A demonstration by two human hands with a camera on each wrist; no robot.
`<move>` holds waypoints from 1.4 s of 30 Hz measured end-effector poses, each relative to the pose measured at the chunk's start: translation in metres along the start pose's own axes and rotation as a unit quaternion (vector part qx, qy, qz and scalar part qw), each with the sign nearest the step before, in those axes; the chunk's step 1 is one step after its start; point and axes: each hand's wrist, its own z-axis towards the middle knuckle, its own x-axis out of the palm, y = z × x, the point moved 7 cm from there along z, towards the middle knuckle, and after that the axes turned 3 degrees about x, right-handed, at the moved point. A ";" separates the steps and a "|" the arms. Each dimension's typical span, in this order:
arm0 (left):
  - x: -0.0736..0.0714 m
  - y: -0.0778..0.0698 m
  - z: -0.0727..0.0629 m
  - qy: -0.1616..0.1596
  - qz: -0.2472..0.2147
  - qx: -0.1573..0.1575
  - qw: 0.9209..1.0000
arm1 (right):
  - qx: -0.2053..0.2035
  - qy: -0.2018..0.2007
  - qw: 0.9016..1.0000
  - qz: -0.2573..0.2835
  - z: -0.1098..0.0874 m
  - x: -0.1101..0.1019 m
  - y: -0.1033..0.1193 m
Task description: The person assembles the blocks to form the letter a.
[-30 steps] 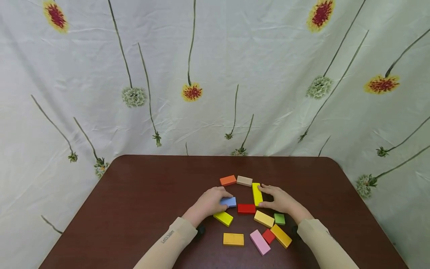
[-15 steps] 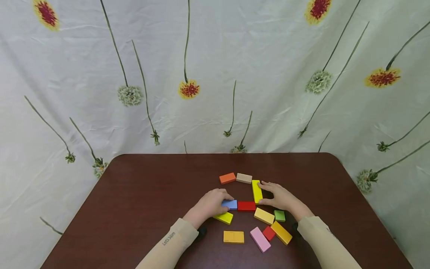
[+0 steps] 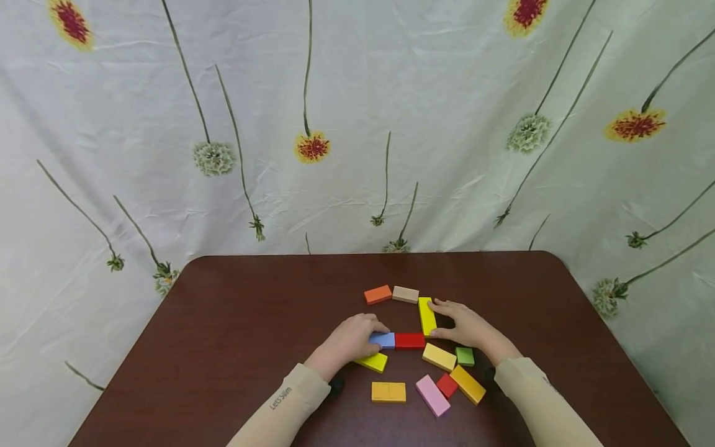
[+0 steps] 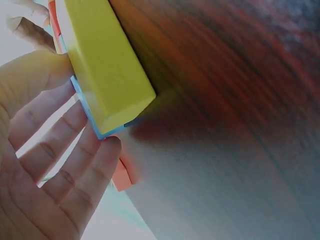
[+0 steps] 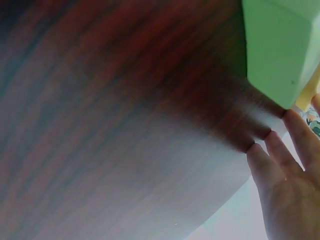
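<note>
My left hand grips a blue block, thumb on the near side and fingers on the far side. The blue block's right end meets a red block lying in line with it. Just under the left hand lies a yellow-green block, large in the left wrist view, where the blue block's edge shows behind it. My right hand holds a bright yellow block between thumb and fingers at its right side. In the right wrist view, a green block hides part of that grip.
An orange block and a beige block lie beyond the hands. Nearer are a pale yellow block, an amber block, a pink block, a small red block and an orange-yellow block on the dark table.
My left hand has slid the blue block right, closing its gap to the red block. The right hand stays at the yellow block. The head view has shifted slightly.
</note>
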 end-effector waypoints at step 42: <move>0.009 -0.022 0.013 -0.026 0.040 -0.011 0.999 | 0.009 0.000 1.000 0.000 0.002 -0.001 -0.003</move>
